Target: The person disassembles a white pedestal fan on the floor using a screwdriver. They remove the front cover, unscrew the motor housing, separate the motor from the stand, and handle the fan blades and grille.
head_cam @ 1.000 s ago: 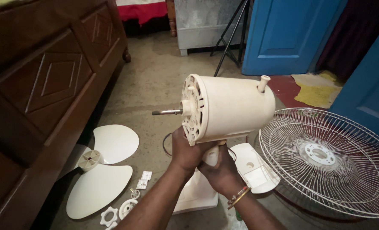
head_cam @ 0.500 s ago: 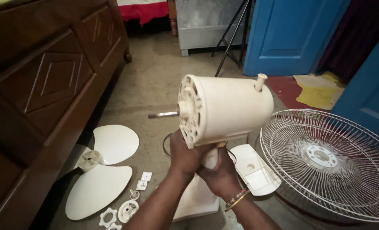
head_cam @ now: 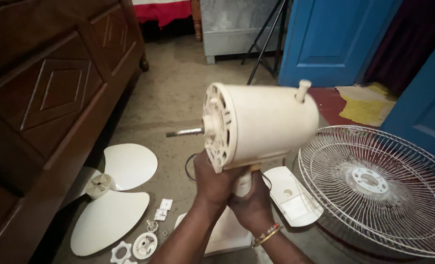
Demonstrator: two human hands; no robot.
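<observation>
- Head view, centre: a cream fan motor housing point(head_cam: 261, 124) is being held up above the concrete floor point(head_cam: 178, 98), its vented face turned left and a bare metal shaft point(head_cam: 184, 132) projecting from it; a small knob point(head_cam: 303, 90) is standing up on its rear top.
- The left hand point(head_cam: 216, 182) is gripping under the front rim of the housing, fingers wrapped tight on it.
- The right hand point(head_cam: 251, 203) is clutching the cream neck point(head_cam: 243, 185) below the housing, fingers clamped round it; a bangle point(head_cam: 267, 235) is sitting at the wrist. The two hands are touching.
- Below the hands, a white base panel point(head_cam: 227, 234) is lying on the floor, partly hidden by the forearms; a white cover piece point(head_cam: 293, 195) is lying just beside it to the right.
- Right: a wire fan guard point(head_cam: 374, 186) is lying flat on the floor, close under the rear of the housing.
- Lower left: a white three-blade fan propeller point(head_cam: 114, 195) is lying next to a dark carved wooden cabinet point(head_cam: 46, 102), which is crowding the left side.
- Near the blades, a toothed white ring nut point(head_cam: 121, 252), a round white cap point(head_cam: 145, 244) and small white fittings point(head_cam: 162, 209) are lying loose.
- Background: blue doors point(head_cam: 325, 39), a black tripod leg point(head_cam: 266, 39) and a yellow cloth point(head_cam: 364, 102) are standing well apart from the hands.
</observation>
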